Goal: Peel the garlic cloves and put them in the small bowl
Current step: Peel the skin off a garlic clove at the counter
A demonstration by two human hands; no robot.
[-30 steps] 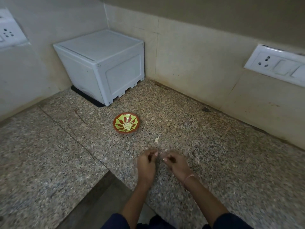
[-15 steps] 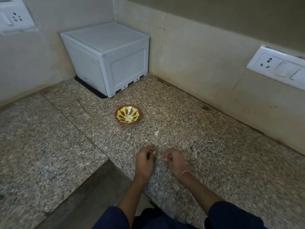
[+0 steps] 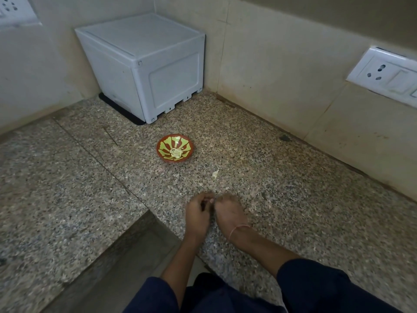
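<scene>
At the counter [image 3: 304,199] edge, left hand [image 3: 198,214] and right hand [image 3: 230,213] meet, fingers curled, pinching what is likely a clove, hidden between them. Peeling step. Next: strip skin, carry clove forward to bowl [image 3: 164,147], peeled cloves [image 3: 176,152] inside.

**Bowl With Peeled Cloves, Ahead of the Grip**

The small bowl [image 3: 175,151] stands upright on the speckled surface [image 3: 282,199], ahead of the left grip [image 3: 198,214] and the right grip [image 3: 229,213] and a little to their left, well apart from both. It is red-brown, round and shallow, with yellow-green petals painted inside. A little heap of peeled cloves [image 3: 176,153] — pale and cream-coloured — lies at its centre. A pale scrap of peel [image 3: 215,174] lies loose between the bowl and the grips. What the curled fingertips pinch between them is too small and blurred to tell.
</scene>
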